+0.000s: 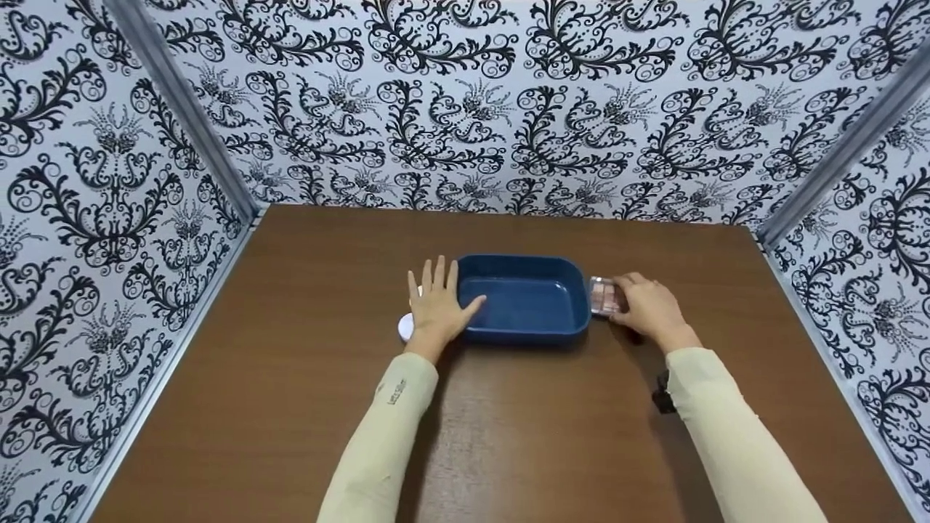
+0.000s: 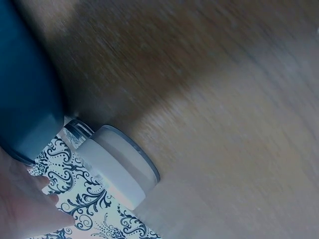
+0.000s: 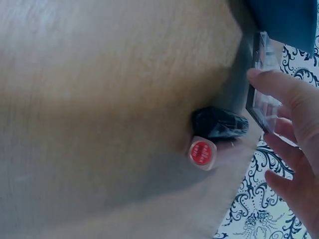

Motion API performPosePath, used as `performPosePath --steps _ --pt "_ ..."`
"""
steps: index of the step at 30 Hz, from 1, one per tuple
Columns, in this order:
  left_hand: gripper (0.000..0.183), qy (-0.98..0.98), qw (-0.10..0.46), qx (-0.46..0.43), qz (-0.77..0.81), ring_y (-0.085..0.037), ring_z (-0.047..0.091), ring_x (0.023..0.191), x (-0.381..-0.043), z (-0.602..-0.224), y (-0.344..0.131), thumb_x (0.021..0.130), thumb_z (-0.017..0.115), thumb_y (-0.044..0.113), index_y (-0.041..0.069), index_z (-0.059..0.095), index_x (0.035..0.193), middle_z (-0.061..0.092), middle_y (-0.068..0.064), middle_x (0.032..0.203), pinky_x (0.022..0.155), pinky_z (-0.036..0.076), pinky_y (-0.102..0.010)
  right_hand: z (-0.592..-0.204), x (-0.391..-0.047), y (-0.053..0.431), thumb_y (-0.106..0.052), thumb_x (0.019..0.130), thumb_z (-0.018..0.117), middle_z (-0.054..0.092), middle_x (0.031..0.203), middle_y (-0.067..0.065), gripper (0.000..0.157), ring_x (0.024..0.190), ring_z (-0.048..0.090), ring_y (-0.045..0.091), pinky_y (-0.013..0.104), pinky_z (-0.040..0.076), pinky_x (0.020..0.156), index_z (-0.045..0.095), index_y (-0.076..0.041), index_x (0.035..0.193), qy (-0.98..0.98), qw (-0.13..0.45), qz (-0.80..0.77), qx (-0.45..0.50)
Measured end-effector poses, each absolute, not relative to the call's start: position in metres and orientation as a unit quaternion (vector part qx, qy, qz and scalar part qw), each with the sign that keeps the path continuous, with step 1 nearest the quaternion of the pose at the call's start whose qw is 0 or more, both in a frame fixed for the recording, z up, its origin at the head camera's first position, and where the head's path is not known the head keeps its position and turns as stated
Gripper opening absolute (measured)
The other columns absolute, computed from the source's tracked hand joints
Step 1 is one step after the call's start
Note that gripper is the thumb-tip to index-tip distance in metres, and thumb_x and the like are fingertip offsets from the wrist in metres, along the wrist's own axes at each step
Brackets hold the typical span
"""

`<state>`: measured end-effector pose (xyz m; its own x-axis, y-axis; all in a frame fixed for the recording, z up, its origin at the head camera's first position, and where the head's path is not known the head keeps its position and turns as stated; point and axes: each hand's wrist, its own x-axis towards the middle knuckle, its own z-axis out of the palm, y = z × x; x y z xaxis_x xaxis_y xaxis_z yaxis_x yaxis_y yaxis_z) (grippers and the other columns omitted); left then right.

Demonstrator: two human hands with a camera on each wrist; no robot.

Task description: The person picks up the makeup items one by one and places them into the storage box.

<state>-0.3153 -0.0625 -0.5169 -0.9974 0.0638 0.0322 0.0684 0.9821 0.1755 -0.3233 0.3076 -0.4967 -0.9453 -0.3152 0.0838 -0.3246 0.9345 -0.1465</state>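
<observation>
A dark blue rectangular bin stands in the middle of the table. Over its left rim my left hand lies with fingers straight and spread. Beside that hand sits a white round-lidded jar, partly covered by the hand in the head view. My right hand grips a small makeup palette with pinkish pans just right of the bin. In the right wrist view the thumb presses one side of the palette and fingers are at its other side.
Below the right hand are a black wrapped cylinder and a cosmetic tube with a red round label. Another small item lies between jar and bin. Patterned walls enclose the brown table.
</observation>
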Motion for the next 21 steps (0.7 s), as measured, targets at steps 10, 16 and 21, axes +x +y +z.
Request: performPosePath --steps 10,16,21 --pt "0.092 -0.996 0.006 -0.037 -0.076 -0.028 0.004 0.158 -0.315 -0.514 -0.061 0.093 0.035 0.075 0.017 0.013 0.162 0.009 -0.007 0.17 0.126 -0.001 -0.057 -0.478 -0.325 0.311 -0.022 0.076 0.079 0.058 0.127 0.031 0.068 0.102 0.061 0.055 0.064 0.05 0.088 0.055 0.008 0.132 -0.987 0.089 0.073 0.109" --pt "0.092 -0.996 0.009 -0.035 -0.077 -0.028 0.004 0.158 -0.315 -0.516 -0.061 0.093 0.035 0.075 0.018 0.014 0.162 0.011 -0.007 0.169 0.126 0.0 -0.057 -0.47 -0.326 0.308 -0.021 0.077 0.077 0.059 0.123 0.03 0.063 0.101 0.062 0.052 0.063 0.051 0.083 0.057 0.008 0.129 -0.986 0.116 0.078 0.095" --pt "0.093 -0.997 0.001 -0.031 -0.069 -0.027 0.003 0.158 -0.316 -0.518 -0.061 0.091 0.032 0.077 0.02 0.012 0.162 0.009 -0.004 0.17 0.126 -0.001 -0.056 -0.461 -0.327 0.303 -0.023 0.081 0.079 0.058 0.124 0.031 0.063 0.104 0.062 0.051 0.063 0.051 0.084 0.056 0.007 0.131 -0.985 0.124 0.088 0.085"
